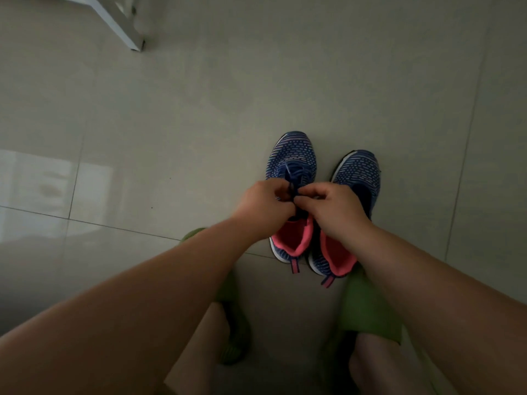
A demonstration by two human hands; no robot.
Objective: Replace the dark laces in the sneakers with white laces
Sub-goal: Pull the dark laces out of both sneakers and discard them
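A grey tiled floor (199, 124) is filling the view, with a white furniture leg (125, 29) standing at the far left. Two blue sneakers (291, 195) with pink linings are sitting side by side, toes pointing away. Over the left sneaker, the left hand (263, 208) and right hand (333, 208) are pinching its dark lace (292, 173), fingertips closed on it.

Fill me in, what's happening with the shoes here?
A person crouches over a pair of blue sneakers with pink lining standing side by side on the tiled floor. Both hands, left hand and right hand, pinch the dark lace on the left sneaker. The right sneaker shows no lace from this view. No white laces are in view.
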